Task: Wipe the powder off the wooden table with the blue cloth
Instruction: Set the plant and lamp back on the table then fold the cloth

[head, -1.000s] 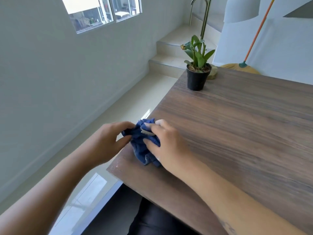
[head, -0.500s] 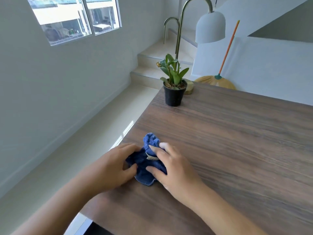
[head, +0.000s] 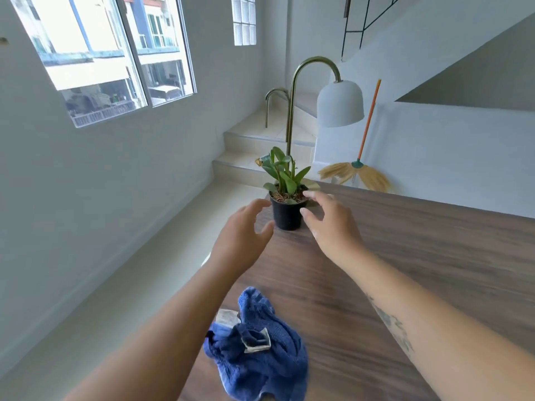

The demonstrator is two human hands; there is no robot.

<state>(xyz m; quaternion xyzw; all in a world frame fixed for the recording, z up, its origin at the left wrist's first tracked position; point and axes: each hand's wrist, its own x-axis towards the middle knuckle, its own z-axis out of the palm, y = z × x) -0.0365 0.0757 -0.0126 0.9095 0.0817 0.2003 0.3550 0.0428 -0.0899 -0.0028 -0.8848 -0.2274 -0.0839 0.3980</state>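
Note:
The blue cloth (head: pixel 257 351) lies crumpled and free on the wooden table (head: pixel 419 270), near its left edge, between my forearms. Both hands are stretched out toward the far left corner. My left hand (head: pixel 240 235) is open, fingers spread, just left of a small black plant pot (head: pixel 286 212). On the pot's right side my right hand (head: pixel 330 224) is open too, its fingertips beside the rim. Neither hand touches the pot. No powder shows on the wood.
A floor lamp with a white shade (head: pixel 340 104) rises behind the pot. A straw broom (head: pixel 359 169) leans on the white wall past the table's far edge. Steps (head: pixel 254 146) and tiled floor lie to the left of the table.
Both hands let go of the blue cloth and reached forward to either side of the plant pot. The camera tilted up, so the cloth now sits low in view.

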